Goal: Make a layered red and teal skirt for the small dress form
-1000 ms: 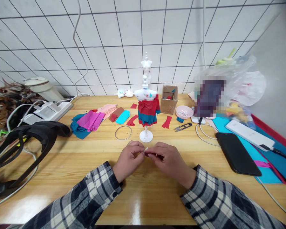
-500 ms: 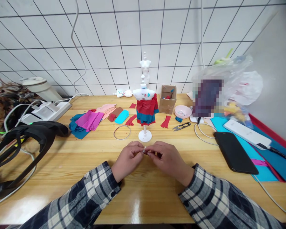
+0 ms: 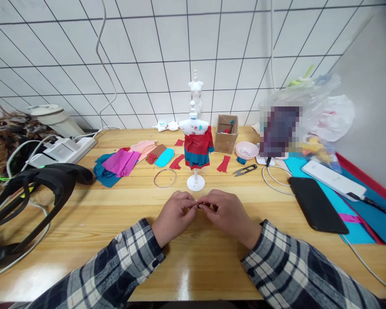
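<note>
My left hand (image 3: 175, 216) and my right hand (image 3: 228, 214) meet fingertip to fingertip above the wooden table. Both are closed in a pinch around something tiny and whitish, too small to make out. Just beyond them stands a small white mannequin (image 3: 194, 125) on a round base (image 3: 196, 183), dressed in red and teal crepe paper (image 3: 197, 150). A thin ring (image 3: 164, 178) lies left of the base. Red scraps (image 3: 224, 164) and black-handled thread snips (image 3: 245, 170) lie to the right. A pink bowl (image 3: 247, 150) holds small shiny pieces.
Crepe paper pieces (image 3: 121, 163) and a black headset (image 3: 48, 184) lie left, near a power strip (image 3: 64, 150). A cardboard box (image 3: 226, 134) and second mannequin (image 3: 196, 90) stand behind. At right are a black phone (image 3: 318, 205), white power bank (image 3: 333, 179), cables and coloured sheets.
The fingertips of my left hand have shifted slightly to the right, closer to those of my right hand. The whitish bit between them shows less.
</note>
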The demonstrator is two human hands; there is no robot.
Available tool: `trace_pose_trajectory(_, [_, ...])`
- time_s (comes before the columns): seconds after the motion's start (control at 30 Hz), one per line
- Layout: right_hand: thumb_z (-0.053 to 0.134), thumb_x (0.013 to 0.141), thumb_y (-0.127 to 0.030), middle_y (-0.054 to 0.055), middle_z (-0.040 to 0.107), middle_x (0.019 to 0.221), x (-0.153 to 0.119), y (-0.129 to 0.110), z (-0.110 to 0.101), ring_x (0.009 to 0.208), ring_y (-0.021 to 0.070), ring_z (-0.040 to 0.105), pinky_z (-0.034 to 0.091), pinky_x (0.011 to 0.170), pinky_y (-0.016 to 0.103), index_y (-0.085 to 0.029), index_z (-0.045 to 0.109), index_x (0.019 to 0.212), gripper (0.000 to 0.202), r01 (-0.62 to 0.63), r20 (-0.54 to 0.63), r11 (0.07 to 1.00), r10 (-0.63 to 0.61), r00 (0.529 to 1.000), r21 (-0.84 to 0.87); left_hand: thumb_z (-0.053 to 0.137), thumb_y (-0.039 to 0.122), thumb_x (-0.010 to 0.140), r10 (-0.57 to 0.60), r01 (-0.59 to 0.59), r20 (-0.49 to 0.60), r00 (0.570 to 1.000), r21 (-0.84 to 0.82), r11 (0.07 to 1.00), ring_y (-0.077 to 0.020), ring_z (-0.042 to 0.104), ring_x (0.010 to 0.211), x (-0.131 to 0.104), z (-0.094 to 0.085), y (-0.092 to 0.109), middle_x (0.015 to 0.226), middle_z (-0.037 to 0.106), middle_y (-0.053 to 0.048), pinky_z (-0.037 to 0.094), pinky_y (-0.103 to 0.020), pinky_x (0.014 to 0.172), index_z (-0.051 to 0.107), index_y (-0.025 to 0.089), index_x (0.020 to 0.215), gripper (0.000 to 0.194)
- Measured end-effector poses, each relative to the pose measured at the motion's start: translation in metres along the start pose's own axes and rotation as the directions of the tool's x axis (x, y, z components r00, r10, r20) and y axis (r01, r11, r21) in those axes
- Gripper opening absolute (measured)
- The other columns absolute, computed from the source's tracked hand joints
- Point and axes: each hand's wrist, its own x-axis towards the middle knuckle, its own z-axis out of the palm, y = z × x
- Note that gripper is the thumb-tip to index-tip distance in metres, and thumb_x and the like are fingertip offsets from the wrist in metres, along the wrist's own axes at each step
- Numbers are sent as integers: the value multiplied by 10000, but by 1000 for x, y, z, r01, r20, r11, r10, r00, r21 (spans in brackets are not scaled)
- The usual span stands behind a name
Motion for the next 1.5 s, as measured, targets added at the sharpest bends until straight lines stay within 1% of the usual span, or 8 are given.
trace_pose_trajectory(0.5, [608, 767, -186, -19, 642, 700, 6, -1, 5, 599, 108, 525, 389, 574, 240, -204, 653, 760, 49, -172, 3, 944, 178, 984, 281, 529, 165, 852, 38, -38, 15, 999, -29, 999, -168, 576, 771, 0, -3, 2, 771, 672, -45, 441, -311, 727, 749, 198, 796, 230])
trace_pose_trajectory(0.77, [623, 685, -277, 10, 706, 859, 12, -1, -2, 424, 40, 404, 284, 382, 174, -201, 489, 730, 160, -495, 412, 168, 366, 834, 852, 502, 185, 879, 136, -132, 34, 990, -113, 985, -182, 608, 828, 0, -13, 9, 824, 700, -60, 480, -323, 770, 757, 220, 939, 264])
trace_pose_trajectory(0.9, [721, 663, -313, -8, 674, 753, 12, 3, -2, 588, 102, 613, 486, 529, 203, -211, 459, 727, 288, -428, 377, 25, 432, 820, 903, 516, 171, 869, 150, -145, 26, 988, -126, 981, -174, 602, 781, 1, -11, 4, 759, 687, -51, 476, -305, 734, 758, 214, 901, 248])
trace_pose_trajectory(1.0, [770, 667, -369, -33, 638, 690, 16, 9, -8, 583, 101, 611, 507, 540, 211, -210, 471, 726, 344, -337, 235, 136, 485, 843, 932, 515, 138, 857, 102, -99, 20, 995, -145, 984, -176, 613, 805, 1, -8, 0, 776, 702, -50, 479, -297, 738, 754, 212, 875, 250])
trace_pose_trajectory(1.17, [796, 689, -427, 2, 695, 781, 50, 23, -53, 716, 140, 668, 558, 671, 278, -217, 553, 819, 347, -81, -247, 555, 490, 836, 828, 538, 110, 822, 93, -91, 12, 996, -118, 989, -180, 616, 811, 5, -4, -11, 748, 695, -43, 479, -303, 764, 756, 209, 856, 242])
trace_pose_trajectory(1.33, [697, 756, -412, 75, 745, 890, 116, 49, -101, 779, 210, 651, 511, 710, 340, -193, 739, 915, 273, -107, -585, 958, 250, 771, 267, 524, 124, 829, 105, -106, -9, 994, -95, 990, -184, 617, 819, 9, -7, -21, 771, 713, -49, 477, -311, 771, 759, 206, 868, 252])
trace_pose_trajectory(1.4, [653, 780, -394, 74, 749, 843, 138, 63, -107, 766, 222, 637, 491, 743, 363, -193, 772, 920, 272, -235, -649, 967, 239, 723, 95, 522, 127, 829, 106, -108, -22, 994, -93, 990, -182, 620, 812, 10, -10, -25, 779, 719, -49, 471, -310, 767, 761, 206, 865, 254])
trace_pose_trajectory(1.5, [657, 760, -354, 72, 755, 1003, 160, 83, -108, 950, 243, 630, 464, 872, 382, -220, 784, 945, 262, -247, -626, 968, 169, 762, -39, 528, 153, 840, 86, -91, -56, 995, -82, 992, -176, 619, 777, 12, -17, -29, 763, 713, -46, 460, -314, 761, 763, 205, 856, 241])
